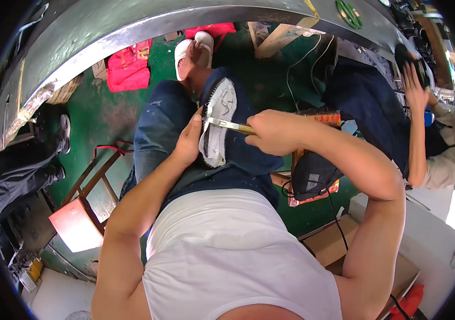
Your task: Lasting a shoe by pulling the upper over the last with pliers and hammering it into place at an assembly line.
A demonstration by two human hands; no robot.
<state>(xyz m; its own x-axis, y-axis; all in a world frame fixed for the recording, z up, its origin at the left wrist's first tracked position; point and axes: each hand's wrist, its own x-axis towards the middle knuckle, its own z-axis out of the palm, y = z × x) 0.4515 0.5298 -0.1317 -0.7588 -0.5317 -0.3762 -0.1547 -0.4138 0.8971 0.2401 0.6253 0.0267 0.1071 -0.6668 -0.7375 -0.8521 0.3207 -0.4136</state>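
A shoe [221, 106] without an outsole rests bottom up across my lap, its white underside ringed by a ragged edge. Fingers of my left hand [188, 141] curl around the shoe's left edge and grip it. In my right hand [273, 130] is a slim hand tool [227, 125] with a silver metal front and a yellowish handle. The tool's front end lies over the middle of the white underside, near my left fingertips. Its exact kind is unclear, and I cannot tell whether its tip touches the shoe.
A grey workbench [158, 24] curves overhead, with a green cord coil [349, 13] on it. A wooden stool [81, 224] stands left, a black bag [315, 173] and cardboard box [339, 240] right. Another person's hand [414, 88] holds a dark shoe at far right; another person's legs [25, 160] show left.
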